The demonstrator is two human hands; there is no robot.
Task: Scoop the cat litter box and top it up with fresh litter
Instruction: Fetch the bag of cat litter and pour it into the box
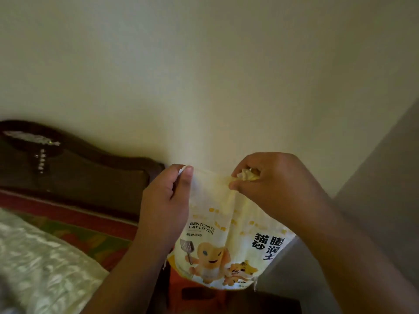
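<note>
Wall (204,75): pale, fills upper view.
Bed (45,257): lower L, dark headboard (74,168), light cover.
Litter bag (229,241): yellow, "BENTONITE CAT LITTER" print, held up centre, in front of wall.
Left hand (163,207): fingers pinch bag's top L corner.
Right hand (272,180): fingers curled, pinching bunched top R edge.

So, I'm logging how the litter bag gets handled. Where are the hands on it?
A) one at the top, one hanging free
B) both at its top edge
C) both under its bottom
B: the left hand pinches the top corner of the litter bag and the right hand grips the bunched top edge.
</note>
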